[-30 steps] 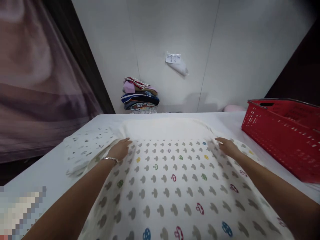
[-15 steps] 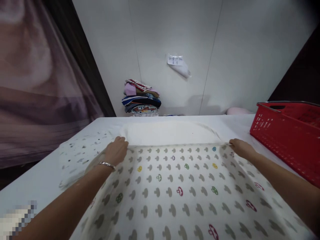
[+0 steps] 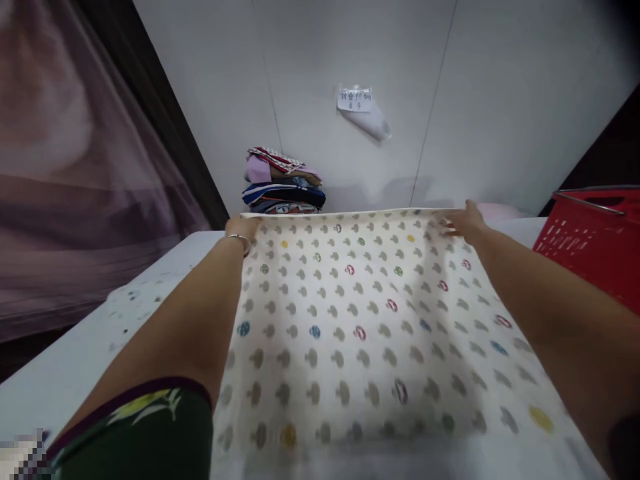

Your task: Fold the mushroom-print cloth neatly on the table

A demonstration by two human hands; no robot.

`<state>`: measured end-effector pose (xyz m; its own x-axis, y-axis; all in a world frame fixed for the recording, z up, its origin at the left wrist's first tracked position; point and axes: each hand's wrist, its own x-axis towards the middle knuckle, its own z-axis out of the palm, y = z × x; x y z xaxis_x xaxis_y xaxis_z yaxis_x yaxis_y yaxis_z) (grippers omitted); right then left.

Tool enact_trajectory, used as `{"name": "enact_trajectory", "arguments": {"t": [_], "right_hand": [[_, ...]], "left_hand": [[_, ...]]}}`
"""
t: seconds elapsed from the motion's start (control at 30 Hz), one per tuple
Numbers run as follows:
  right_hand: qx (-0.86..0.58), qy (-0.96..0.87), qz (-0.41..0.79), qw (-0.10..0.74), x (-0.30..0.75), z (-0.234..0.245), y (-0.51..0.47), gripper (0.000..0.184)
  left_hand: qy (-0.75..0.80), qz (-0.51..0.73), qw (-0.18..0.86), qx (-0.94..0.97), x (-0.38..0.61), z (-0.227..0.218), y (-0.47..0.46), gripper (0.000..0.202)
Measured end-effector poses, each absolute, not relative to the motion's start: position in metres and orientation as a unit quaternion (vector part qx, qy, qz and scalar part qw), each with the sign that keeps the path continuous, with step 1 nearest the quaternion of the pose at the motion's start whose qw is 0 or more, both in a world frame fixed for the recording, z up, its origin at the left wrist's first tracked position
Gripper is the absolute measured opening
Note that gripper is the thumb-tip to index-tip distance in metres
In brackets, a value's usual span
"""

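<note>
Holding cloth (image 3: 360, 320) stretched out over the surface (image 3: 75, 360), far edge raised at 12 o'clock. Left hand (image 3: 241, 228) pinching the far left corner, fingers closed on the edge, bracelet (image 3: 239, 240) at the wrist. Right hand (image 3: 465, 221) gripping the far right corner, fingers curled on the fabric. Sitting at 3 o'clock, well apart: red basket (image 3: 595, 247). Stacked at 11 o'clock against the wall: folded clothes (image 3: 283, 181).

Dim, soft light; blurry btm edge
</note>
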<state>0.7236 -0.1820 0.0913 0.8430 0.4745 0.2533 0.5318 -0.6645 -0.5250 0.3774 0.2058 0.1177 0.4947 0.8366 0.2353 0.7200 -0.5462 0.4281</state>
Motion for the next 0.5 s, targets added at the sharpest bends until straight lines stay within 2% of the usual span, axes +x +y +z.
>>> {"name": "enact_trajectory", "arguments": {"t": [0.07, 0.13, 0.2, 0.3, 0.4, 0.5], "right_hand": [[-0.896, -0.264, -0.032, 0.355, 0.704, 0.082, -0.175, 0.063], [-0.876, -0.283, 0.001, 0.391, 0.67, 0.067, -0.183, 0.068], [-0.872, -0.329, 0.041, 0.36, 0.63, 0.048, -0.206, 0.054], [-0.877, -0.394, 0.081, 0.263, 0.574, 0.018, -0.264, 0.035], [-0.873, -0.429, 0.082, 0.216, 0.543, -0.012, -0.341, 0.037], [-0.899, -0.394, -0.031, 0.187, 0.547, -0.042, -0.42, 0.039]], "left_hand": [[0.455, 0.212, 0.138, 0.854, 0.381, 0.11, 0.196, 0.046], [0.409, 0.218, 0.125, 0.877, 0.37, 0.099, 0.177, 0.052], [0.314, 0.216, 0.102, 0.919, 0.344, 0.087, 0.151, 0.054], [0.25, 0.165, 0.104, 0.948, 0.282, 0.066, 0.105, 0.053], [0.201, 0.133, 0.103, 0.965, 0.205, 0.042, 0.06, 0.052], [0.139, 0.133, 0.056, 0.98, 0.139, 0.017, 0.026, 0.052]]}}
